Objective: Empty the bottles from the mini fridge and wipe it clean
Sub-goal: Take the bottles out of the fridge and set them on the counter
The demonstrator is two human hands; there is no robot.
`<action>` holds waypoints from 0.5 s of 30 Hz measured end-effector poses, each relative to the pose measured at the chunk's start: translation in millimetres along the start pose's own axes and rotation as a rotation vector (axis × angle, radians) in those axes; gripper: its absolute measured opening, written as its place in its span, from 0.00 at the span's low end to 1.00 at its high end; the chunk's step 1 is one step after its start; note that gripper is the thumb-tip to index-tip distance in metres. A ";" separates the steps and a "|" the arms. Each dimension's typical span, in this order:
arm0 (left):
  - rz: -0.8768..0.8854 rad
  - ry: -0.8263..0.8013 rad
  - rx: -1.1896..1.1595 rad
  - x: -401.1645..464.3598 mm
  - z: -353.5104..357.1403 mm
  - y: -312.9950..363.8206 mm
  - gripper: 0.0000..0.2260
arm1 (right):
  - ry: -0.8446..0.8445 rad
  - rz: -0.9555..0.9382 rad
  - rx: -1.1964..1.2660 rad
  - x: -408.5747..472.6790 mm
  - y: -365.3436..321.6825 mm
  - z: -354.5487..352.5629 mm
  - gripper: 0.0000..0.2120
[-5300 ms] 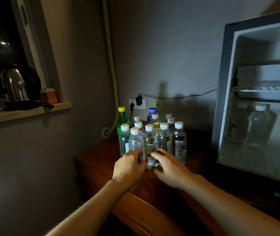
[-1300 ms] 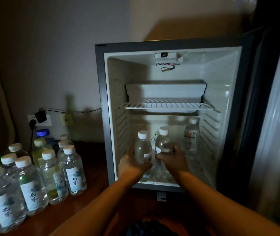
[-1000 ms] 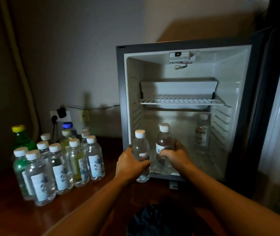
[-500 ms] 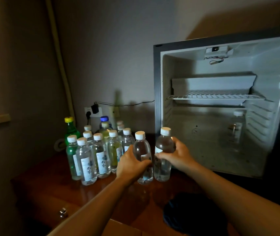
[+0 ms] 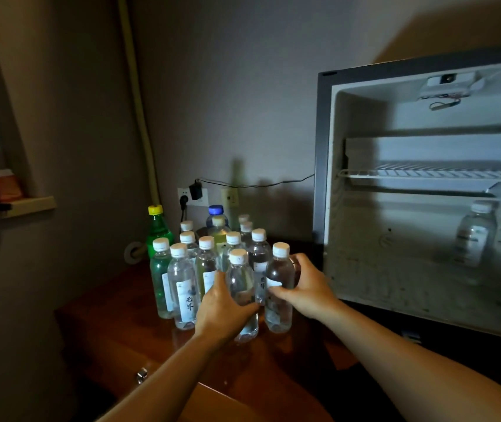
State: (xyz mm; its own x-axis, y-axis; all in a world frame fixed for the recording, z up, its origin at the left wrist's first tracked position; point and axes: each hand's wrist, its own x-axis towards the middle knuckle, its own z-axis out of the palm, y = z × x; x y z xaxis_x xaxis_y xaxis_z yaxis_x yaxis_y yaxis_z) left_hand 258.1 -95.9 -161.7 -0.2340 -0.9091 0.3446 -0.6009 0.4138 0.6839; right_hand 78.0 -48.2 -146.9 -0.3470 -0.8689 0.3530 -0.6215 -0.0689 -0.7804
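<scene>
On the wooden cabinet top [image 5: 115, 324], at the near right edge of a cluster of bottles [image 5: 194, 263], the left hand [image 5: 223, 309] wraps a clear white-capped bottle [image 5: 241, 287], fingers curled round its lower body, thumb on the near side. Just right of it, the right hand [image 5: 310, 287] grips a second clear bottle [image 5: 279, 284], fingers closed round its middle. Both bottles stand upright, bases at or just above the wood; I cannot tell which. A green bottle with a yellow cap [image 5: 157, 226] stands at the far left of the cluster. To the right the mini fridge [image 5: 322, 178] stands open, one last bottle [image 5: 474, 236] upright on its floor, far right, below the wire shelf [image 5: 426, 175].
</scene>
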 end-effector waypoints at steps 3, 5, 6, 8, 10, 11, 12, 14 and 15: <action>0.017 -0.009 0.050 1.7 0.7 -6.4 0.39 | 0.002 -0.023 -0.031 9.4 1.5 4.9 0.22; 0.029 -0.022 0.053 3.9 1.3 -9.0 0.38 | 0.018 -0.052 -0.060 18.1 6.5 7.6 0.21; 0.037 -0.028 0.046 5.5 1.9 -10.1 0.37 | 0.026 -0.055 -0.081 22.0 9.3 9.4 0.21; 0.042 -0.035 0.043 8.5 3.0 -11.2 0.35 | 0.043 -0.042 -0.126 27.5 11.7 14.1 0.24; 0.035 -0.028 0.047 10.2 4.3 -12.1 0.34 | 0.086 -0.043 -0.143 29.1 12.5 18.0 0.25; 0.031 -0.021 0.046 10.5 5.3 -12.6 0.34 | 0.104 -0.048 -0.137 28.0 12.1 18.4 0.24; 0.030 -0.013 0.048 10.5 6.2 -12.8 0.34 | 0.109 -0.053 -0.123 26.3 11.4 17.7 0.22; 0.034 0.002 0.055 10.9 8.1 -13.5 0.34 | 0.071 -0.077 -0.096 22.5 10.4 15.7 0.21; 0.035 0.008 0.054 11.7 8.9 -14.0 0.33 | 0.046 -0.093 -0.092 21.3 9.4 15.0 0.22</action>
State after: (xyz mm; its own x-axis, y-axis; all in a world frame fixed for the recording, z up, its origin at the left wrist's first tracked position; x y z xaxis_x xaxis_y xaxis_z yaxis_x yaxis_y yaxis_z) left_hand 257.0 -112.8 -173.0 -0.2496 -0.8936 0.3729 -0.6331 0.4421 0.6355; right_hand 75.4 -74.7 -154.5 -0.3156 -0.8375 0.4460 -0.7131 -0.1008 -0.6938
